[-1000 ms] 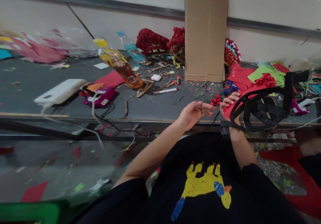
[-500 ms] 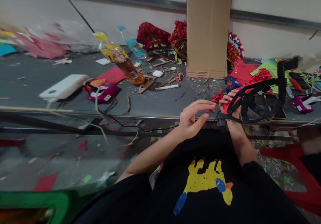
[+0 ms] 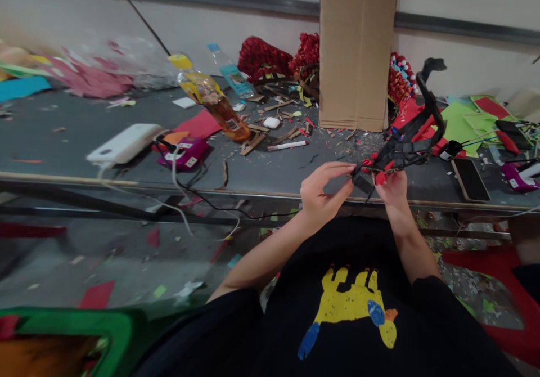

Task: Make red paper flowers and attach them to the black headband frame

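Note:
A black frame of curved, strap-like strips (image 3: 422, 140) stands tilted just above the table's front edge, with small red pieces (image 3: 383, 175) at its lower left part. My right hand (image 3: 396, 188) grips this lower part from below, its fingers partly hidden behind the frame and the red pieces. From the other side, thumb and fingertips of my left hand (image 3: 318, 197) pinch the frame's dark left end (image 3: 361, 180). A phone (image 3: 471, 180) lies to the right of my right hand.
On the dark table (image 3: 261, 169) stand a white power bank (image 3: 122, 143), purple device (image 3: 185, 152), tilted amber bottle (image 3: 219, 107) and blue-labelled bottle (image 3: 236, 79). A cardboard sheet (image 3: 356, 50) leans at the back. Cables hang over the front edge. A green stool (image 3: 76, 323) is lower left.
The black frame has turned in my right hand and now rises away from me. My left hand has closed onto its left end. The phone is now uncovered; the view has shifted slightly left.

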Motion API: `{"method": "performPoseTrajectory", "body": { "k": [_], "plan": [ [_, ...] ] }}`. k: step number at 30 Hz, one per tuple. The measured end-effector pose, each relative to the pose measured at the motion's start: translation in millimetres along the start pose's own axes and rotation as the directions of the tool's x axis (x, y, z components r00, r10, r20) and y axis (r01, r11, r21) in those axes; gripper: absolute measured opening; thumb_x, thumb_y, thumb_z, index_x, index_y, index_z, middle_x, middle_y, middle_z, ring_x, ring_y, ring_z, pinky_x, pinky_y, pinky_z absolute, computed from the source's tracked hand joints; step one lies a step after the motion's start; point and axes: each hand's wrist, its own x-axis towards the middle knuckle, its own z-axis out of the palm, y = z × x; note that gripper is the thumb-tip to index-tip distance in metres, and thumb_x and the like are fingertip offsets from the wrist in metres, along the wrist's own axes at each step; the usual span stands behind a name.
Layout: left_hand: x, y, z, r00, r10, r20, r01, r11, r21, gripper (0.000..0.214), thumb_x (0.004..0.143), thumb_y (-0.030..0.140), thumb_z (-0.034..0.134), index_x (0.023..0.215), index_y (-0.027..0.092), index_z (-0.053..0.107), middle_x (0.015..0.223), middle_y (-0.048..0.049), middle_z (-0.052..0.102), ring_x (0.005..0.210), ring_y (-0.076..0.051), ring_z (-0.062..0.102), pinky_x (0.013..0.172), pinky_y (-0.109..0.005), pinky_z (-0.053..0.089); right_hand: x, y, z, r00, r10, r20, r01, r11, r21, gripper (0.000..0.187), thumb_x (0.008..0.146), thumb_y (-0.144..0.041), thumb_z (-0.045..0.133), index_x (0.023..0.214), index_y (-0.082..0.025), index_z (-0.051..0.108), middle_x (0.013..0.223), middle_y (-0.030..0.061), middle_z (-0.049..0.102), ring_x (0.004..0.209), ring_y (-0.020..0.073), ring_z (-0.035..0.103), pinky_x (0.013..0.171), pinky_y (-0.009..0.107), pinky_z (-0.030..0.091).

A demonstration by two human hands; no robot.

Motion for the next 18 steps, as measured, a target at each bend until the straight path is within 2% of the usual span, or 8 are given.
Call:
{"method": "performPoseTrajectory", "body": {
  "k": [3,6,11,15,18],
  "plan": [
    [0.2,-9.7,0.0,0.992,-0.104,-0.066,0.105,0.994,0.009,0.018,0.074,0.023,0.069,0.092,0.022,0.072,0.090,-0.0046,0.070,0.084,-0.017,0.064,0.079,-0.030,0.051,-1.0,1.6,3.2,1.000,-0.001,0.015,0.001,0.998,0.058,0.021,0.066,-0.044,0.069,0.072,-0.026,0.058,0.073,-0.0026,0.069,0.085,0.0170,0.068,0.078,0.035,0.057],
    [0.7,-20.1,-0.5,0.961,-0.236,-0.141,0.235,0.972,-0.021,0.017,0.072,0.025,0.071,0.088,0.020,0.072,0.082,-0.0030,0.069,0.075,-0.014,0.062,0.074,-0.026,0.049,-5.7,0.9,7.4,1.000,-0.024,-0.005,0.024,0.995,0.095,0.023,0.067,-0.041,0.071,0.083,-0.026,0.062,0.085,-0.0021,0.073,0.089,0.0153,0.068,0.083,0.032,0.056],
    [3.9,-34.5,0.2,0.856,-0.435,-0.279,0.392,0.899,-0.197,0.019,0.065,0.031,0.076,0.076,0.017,0.069,0.066,0.0007,0.063,0.060,-0.010,0.055,0.061,-0.021,0.045,-12.8,-4.5,13.1,0.996,0.026,-0.083,-0.019,0.996,0.086,0.022,0.066,-0.030,0.073,0.086,-0.024,0.066,0.084,-0.0030,0.074,0.082,0.0137,0.069,0.076,0.028,0.057],
    [5.7,-41.5,0.9,0.781,-0.540,-0.313,0.455,0.836,-0.306,0.021,0.061,0.031,0.077,0.068,0.017,0.063,0.058,0.0033,0.058,0.055,-0.009,0.053,0.055,-0.020,0.043,-18.6,-12.1,16.8,0.995,-0.035,-0.089,0.037,0.999,0.023,0.014,0.068,-0.026,0.072,0.080,-0.025,0.065,0.081,-0.0027,0.073,0.078,0.0146,0.068,0.067,0.027,0.057],
    [5.7,-44.9,0.6,0.742,-0.606,-0.288,0.490,0.782,-0.385,0.025,0.059,0.033,0.078,0.066,0.017,0.060,0.058,0.0037,0.057,0.057,-0.009,0.055,0.056,-0.021,0.044,-25.8,-18.2,22.7,0.997,-0.039,-0.068,0.039,0.999,0.004,0.013,0.066,-0.023,0.072,0.075,-0.025,0.064,0.080,-0.0020,0.071,0.080,0.0162,0.068,0.068,0.030,0.058]
  ]
}}
